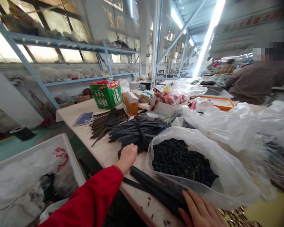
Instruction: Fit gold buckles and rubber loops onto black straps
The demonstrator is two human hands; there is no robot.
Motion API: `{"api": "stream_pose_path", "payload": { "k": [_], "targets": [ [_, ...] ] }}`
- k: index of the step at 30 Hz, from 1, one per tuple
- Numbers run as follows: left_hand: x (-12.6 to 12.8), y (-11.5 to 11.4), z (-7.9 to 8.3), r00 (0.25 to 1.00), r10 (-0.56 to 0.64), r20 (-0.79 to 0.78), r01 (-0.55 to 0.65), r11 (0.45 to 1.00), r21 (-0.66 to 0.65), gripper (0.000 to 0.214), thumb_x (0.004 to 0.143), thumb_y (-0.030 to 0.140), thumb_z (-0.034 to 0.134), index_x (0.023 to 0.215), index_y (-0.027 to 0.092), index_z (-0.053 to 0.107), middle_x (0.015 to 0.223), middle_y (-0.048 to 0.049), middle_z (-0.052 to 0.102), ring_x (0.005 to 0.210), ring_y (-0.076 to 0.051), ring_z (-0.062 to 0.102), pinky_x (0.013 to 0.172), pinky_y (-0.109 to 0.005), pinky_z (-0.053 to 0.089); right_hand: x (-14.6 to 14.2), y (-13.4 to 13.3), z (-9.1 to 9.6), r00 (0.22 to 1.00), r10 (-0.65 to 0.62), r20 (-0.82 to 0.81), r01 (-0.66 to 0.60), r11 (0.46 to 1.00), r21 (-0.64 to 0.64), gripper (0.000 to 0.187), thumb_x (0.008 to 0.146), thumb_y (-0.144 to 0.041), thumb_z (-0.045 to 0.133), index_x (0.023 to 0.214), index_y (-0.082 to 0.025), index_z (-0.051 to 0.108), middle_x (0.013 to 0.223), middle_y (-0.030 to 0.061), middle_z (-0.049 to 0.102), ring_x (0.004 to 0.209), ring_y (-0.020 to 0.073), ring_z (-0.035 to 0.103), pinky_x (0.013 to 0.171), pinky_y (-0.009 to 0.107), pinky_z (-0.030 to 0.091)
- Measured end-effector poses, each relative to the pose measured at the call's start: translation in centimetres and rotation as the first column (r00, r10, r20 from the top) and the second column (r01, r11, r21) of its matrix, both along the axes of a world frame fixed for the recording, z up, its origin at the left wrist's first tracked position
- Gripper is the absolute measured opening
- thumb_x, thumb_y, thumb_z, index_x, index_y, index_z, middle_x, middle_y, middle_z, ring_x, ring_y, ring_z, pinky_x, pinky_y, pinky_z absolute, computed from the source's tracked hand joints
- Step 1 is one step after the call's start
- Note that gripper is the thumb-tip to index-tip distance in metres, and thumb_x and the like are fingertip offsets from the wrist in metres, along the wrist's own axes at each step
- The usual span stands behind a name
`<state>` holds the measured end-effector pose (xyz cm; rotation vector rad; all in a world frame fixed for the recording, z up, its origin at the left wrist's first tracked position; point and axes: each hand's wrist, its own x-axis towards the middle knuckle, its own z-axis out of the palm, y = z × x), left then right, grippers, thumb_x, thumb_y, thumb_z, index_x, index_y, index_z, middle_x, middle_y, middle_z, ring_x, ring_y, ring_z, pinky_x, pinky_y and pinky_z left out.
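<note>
My left hand [129, 155], in a red sleeve, is closed at the near end of a pile of dark strips [134, 130]; its fingertips are hidden, so I cannot tell what is in them. At the bottom, my right hand [202, 212] lies over the near end of a bundle of black strips [156, 189], thumb on one side and fingers on the other. Right beside the bundle stands an open clear plastic bag [234, 186] holding many small black pieces [180, 160]. Small gold-coloured metal parts [239, 217] lie by my right hand.
Brownish strips [101, 124], a blue booklet [84, 119], a green carton [106, 94] and a small box [130, 102] occupy the table's far part. More plastic bags [227, 123] crowd the right. A white bin [66, 151] stands left of the table. A person [253, 82] sits at far right.
</note>
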<state>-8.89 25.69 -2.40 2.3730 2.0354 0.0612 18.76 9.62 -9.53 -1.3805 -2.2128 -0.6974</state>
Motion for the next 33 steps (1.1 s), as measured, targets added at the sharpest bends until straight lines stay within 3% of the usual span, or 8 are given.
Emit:
{"api": "stream_pose_path", "payload": {
  "k": [12, 16, 19, 22, 26, 29, 31, 33],
  "targets": [
    [0.0, -4.6, 4.5, 0.931, 0.176, 0.319, -0.108, 0.97, -0.218, 0.011, 0.079, 0.013, 0.047, 0.086, 0.009, 0.055, 0.093, -0.0113, 0.058, 0.095, -0.023, 0.055, 0.083, -0.038, 0.042, -1.1, -4.8, 6.1, 0.988, 0.039, -0.146, -0.025, 0.995, 0.096, 0.034, 0.085, -0.039, 0.045, 0.104, -0.015, 0.059, 0.096, 0.0092, 0.068, 0.083, 0.0248, 0.062, 0.077, 0.038, 0.039],
    [0.6, -9.6, 6.5, 0.813, 0.236, 0.532, 0.061, 0.874, -0.482, 0.017, 0.077, 0.021, 0.044, 0.084, 0.01, 0.056, 0.078, -0.0072, 0.062, 0.074, -0.017, 0.061, 0.063, -0.025, 0.047, -2.8, -7.1, 7.5, 0.889, 0.078, -0.45, -0.16, 0.976, -0.148, 0.025, 0.087, -0.034, 0.043, 0.102, -0.02, 0.058, 0.093, 0.0055, 0.068, 0.082, 0.0197, 0.063, 0.071, 0.031, 0.044],
    [2.2, -14.9, 7.2, 0.68, 0.305, 0.667, 0.238, 0.768, -0.594, 0.026, 0.077, 0.026, 0.044, 0.097, 0.014, 0.055, 0.089, -0.005, 0.063, 0.072, -0.011, 0.061, 0.06, -0.018, 0.046, -5.2, -8.7, 8.4, 0.67, -0.089, -0.737, -0.442, 0.751, -0.491, 0.03, 0.09, -0.039, 0.033, 0.088, -0.022, 0.058, 0.082, 0.0025, 0.065, 0.074, 0.0156, 0.061, 0.063, 0.025, 0.045],
    [4.1, -19.2, 7.5, 0.343, 0.52, 0.782, 0.41, 0.667, -0.623, 0.032, 0.071, 0.023, 0.052, 0.102, 0.014, 0.052, 0.092, -0.005, 0.063, 0.067, -0.008, 0.06, 0.056, -0.015, 0.044, -7.0, -10.0, 8.7, 0.458, -0.323, -0.829, -0.626, 0.545, -0.558, 0.043, 0.087, -0.053, 0.03, 0.07, -0.02, 0.051, 0.065, 0.0012, 0.056, 0.061, 0.0151, 0.053, 0.055, 0.025, 0.04],
    [5.7, -22.5, 7.1, 0.052, 0.659, 0.75, 0.431, 0.663, -0.612, 0.032, 0.067, 0.024, 0.061, 0.094, 0.011, 0.054, 0.082, -0.0055, 0.063, 0.061, -0.007, 0.058, 0.054, -0.015, 0.043, -7.1, -11.3, 8.2, 0.21, -0.534, -0.819, -0.732, 0.47, -0.493, 0.047, 0.08, -0.063, 0.037, 0.066, -0.019, 0.046, 0.053, -0.0034, 0.042, 0.049, 0.0112, 0.039, 0.047, 0.024, 0.03],
    [5.9, -24.5, 5.7, -0.053, 0.677, 0.734, 0.402, 0.688, -0.604, 0.031, 0.068, 0.03, 0.062, 0.09, 0.012, 0.053, 0.079, -0.0043, 0.062, 0.062, -0.008, 0.058, 0.055, -0.016, 0.043, -6.1, -11.6, 7.8, 0.181, -0.572, -0.8, -0.736, 0.46, -0.496, 0.049, 0.076, -0.066, 0.039, 0.063, -0.019, 0.044, 0.049, -0.0047, 0.039, 0.047, 0.0106, 0.035, 0.046, 0.024, 0.026],
    [5.6, -25.7, 4.9, -0.018, 0.679, 0.734, 0.426, 0.669, -0.609, 0.028, 0.072, 0.038, 0.059, 0.083, 0.013, 0.051, 0.077, -0.004, 0.061, 0.059, -0.009, 0.057, 0.052, -0.017, 0.041, -5.4, -11.4, 7.6, 0.206, -0.57, -0.795, -0.689, 0.492, -0.531, 0.049, 0.076, -0.067, 0.038, 0.061, -0.02, 0.042, 0.049, -0.0046, 0.038, 0.047, 0.0111, 0.036, 0.047, 0.025, 0.027],
    [5.1, -26.2, 4.7, 0.171, 0.564, 0.808, 0.412, 0.704, -0.579, 0.031, 0.079, 0.044, 0.051, 0.075, 0.014, 0.05, 0.07, -0.004, 0.06, 0.054, -0.01, 0.054, 0.05, -0.019, 0.04, -4.7, -11.0, 7.4, 0.26, -0.558, -0.788, -0.64, 0.512, -0.574, 0.049, 0.078, -0.066, 0.037, 0.059, -0.021, 0.04, 0.05, -0.0044, 0.038, 0.048, 0.0116, 0.037, 0.048, 0.025, 0.028]
  ]
}}
